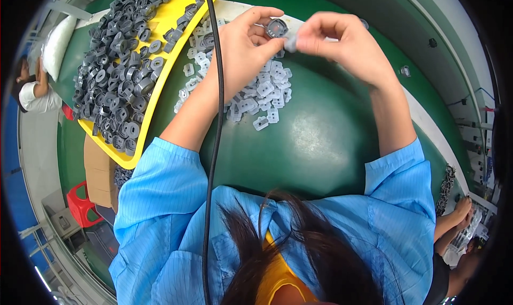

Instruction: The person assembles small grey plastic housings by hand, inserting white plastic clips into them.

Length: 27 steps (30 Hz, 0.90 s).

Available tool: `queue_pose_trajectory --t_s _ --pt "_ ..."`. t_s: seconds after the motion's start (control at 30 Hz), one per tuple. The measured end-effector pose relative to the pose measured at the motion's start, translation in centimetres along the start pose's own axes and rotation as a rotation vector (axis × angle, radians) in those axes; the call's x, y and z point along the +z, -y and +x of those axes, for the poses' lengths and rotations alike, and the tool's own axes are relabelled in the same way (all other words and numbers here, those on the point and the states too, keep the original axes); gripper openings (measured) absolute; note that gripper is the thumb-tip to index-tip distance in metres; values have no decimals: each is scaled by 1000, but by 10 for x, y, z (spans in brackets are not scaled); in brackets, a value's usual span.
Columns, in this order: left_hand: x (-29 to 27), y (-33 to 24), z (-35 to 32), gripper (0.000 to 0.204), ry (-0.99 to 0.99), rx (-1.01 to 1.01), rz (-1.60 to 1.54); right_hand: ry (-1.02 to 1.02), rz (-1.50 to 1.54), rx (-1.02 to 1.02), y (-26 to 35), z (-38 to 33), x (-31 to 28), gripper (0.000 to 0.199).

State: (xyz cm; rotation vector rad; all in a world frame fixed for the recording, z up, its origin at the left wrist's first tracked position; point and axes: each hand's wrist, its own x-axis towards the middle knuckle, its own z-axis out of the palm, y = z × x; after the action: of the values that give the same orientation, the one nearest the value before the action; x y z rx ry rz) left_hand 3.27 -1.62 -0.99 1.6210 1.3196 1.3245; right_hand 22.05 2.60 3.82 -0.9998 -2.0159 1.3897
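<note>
My left hand (243, 51) is closed round a dark grey ring-shaped plastic part (277, 28), its round open face turned up between thumb and fingers. Close beside it, my right hand (342, 45) pinches a small translucent white plastic piece (290, 44), blurred by motion. Whether the two parts touch, I cannot tell. Below my left hand, a loose pile of translucent white plastic pieces (262, 91) with small holes spreads over the green table (315, 139).
At the left, a yellow tray (155, 99) holds a heap of dark grey ring parts (115, 86). A black cable (214, 134) hangs across the view over my left forearm. A cardboard box (99, 171) and red stool (83, 204) stand lower left. Other people work at both edges.
</note>
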Motion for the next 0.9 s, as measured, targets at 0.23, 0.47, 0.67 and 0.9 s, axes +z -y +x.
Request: queue_pose_trajectory --t_s 0.23,0.47,0.67,0.9 --pt "7 -10 -6 33 -78 54 130 -325 31 -127 -27 12 33 15" --pt "9 -6 -5 29 -86 236 67 -442 -104 -225 -23 12 30 19" --pt "9 -15 -9 29 53 266 162 -28 441 18 -30 11 13 11" --pt "-2 -11 -4 28 225 176 -3 111 254 142 -16 5 -3 10"
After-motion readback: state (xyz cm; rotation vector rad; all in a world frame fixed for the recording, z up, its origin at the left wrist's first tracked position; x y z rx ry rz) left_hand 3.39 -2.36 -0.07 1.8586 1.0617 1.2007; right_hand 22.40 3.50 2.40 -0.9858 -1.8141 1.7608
